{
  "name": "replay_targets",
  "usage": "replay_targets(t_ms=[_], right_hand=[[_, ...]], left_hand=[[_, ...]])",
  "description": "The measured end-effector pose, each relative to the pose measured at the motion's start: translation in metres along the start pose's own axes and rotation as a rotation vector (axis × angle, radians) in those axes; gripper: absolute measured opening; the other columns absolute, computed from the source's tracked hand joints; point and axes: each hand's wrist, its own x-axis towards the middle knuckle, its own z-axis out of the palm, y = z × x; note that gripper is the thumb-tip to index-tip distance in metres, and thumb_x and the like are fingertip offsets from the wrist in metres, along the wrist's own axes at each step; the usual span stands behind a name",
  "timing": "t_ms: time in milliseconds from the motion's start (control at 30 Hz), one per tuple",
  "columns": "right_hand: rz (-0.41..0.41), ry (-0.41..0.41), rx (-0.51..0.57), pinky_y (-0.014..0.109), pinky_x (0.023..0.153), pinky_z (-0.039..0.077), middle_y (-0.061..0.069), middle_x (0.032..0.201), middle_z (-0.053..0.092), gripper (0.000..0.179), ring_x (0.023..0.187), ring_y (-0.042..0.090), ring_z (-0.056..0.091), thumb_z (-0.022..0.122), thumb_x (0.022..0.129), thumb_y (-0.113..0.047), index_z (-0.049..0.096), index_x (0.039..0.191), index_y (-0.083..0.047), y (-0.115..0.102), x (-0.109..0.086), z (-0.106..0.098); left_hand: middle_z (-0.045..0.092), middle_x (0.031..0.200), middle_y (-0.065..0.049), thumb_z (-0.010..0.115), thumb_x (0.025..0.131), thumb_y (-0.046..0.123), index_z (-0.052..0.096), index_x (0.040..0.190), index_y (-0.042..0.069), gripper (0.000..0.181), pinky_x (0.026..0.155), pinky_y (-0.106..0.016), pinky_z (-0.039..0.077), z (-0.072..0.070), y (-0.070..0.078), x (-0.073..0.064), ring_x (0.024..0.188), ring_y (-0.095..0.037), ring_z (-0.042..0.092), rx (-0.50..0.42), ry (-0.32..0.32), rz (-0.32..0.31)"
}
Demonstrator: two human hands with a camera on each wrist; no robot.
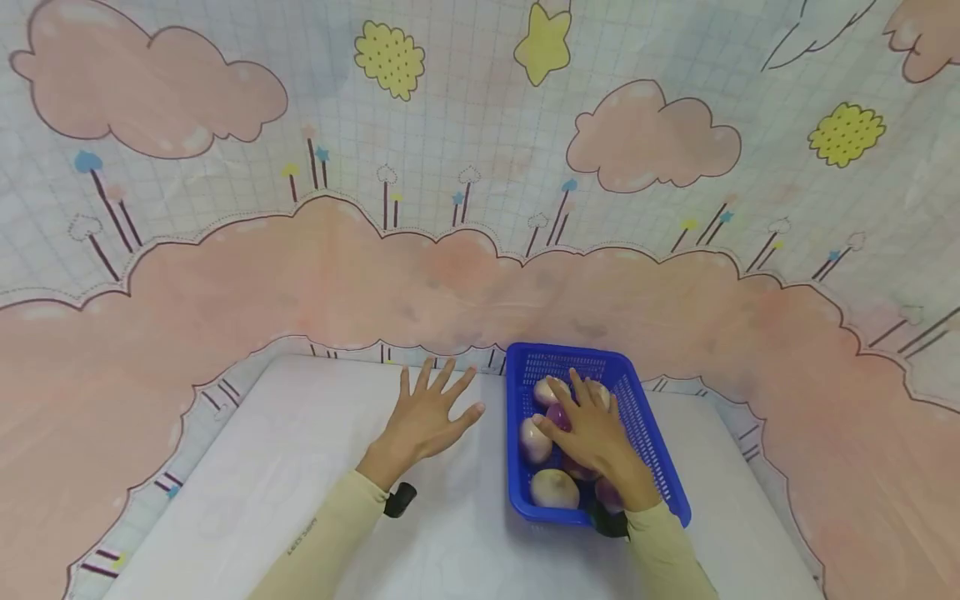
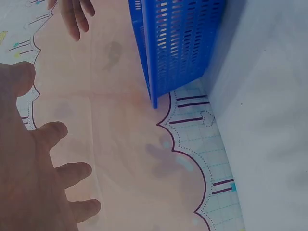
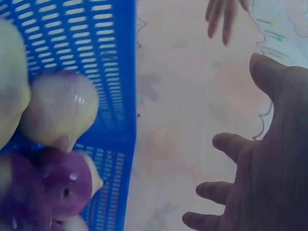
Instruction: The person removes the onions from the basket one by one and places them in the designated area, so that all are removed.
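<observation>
A patterned backdrop fills most of the head view, printed with pink clouds, yellow shapes, small stars and thin dark stems. In front of it spreads a white surface, its far edge meeting the backdrop. On the surface stands a blue plastic basket with slotted walls and a solid rim, in the right half of the head view and close to the backdrop at its far end.

Two pale yellowish sleeves reach in from the bottom edge, the left one carrying small dark lettering. The left hand hangs over the white surface beside the basket, apart from it, its fingers straight and fanned out, holding nothing. The right hand is above the basket, its fingers likewise extended and spread, gripping nothing; in the right wrist view they are clear of the contents.

Inside the basket lie several pale, rounded bulbs: one at the near end, others along the left wall and at the far end. Glossy purple vegetables sit among them, partly hidden by the right hand. A small black device shows at the left wrist.
</observation>
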Motion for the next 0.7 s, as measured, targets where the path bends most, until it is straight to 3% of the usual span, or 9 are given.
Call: replay_targets(t_ms=[467, 700], right_hand=[[0.033, 0.047, 0.08, 0.079, 0.109, 0.011, 0.02, 0.162, 0.023, 0.07, 0.148, 0.046, 0.02, 0.041, 0.098, -0.059, 0.031, 0.155, -0.019, 0.035, -0.022, -0.003], [0.031, 0.107, 0.055, 0.078, 0.107, 0.021, 0.026, 0.157, 0.029, 0.069, 0.144, 0.047, 0.028, 0.045, 0.099, -0.052, 0.03, 0.154, -0.014, 0.048, -0.029, -0.006]], left_hand=[[0.022, 0.164, -0.006, 0.031, 0.097, 0.066, 0.026, 0.155, 0.033, 0.067, 0.12, -0.066, 0.006, 0.006, 0.011, 0.0, 0.153, -0.037, 0.011, -0.044, 0.014, 0.018], [0.023, 0.164, -0.006, 0.033, 0.097, 0.065, 0.026, 0.155, 0.034, 0.066, 0.12, -0.063, 0.013, 0.01, 0.015, 0.001, 0.152, -0.038, 0.017, -0.067, 0.015, 0.019]])
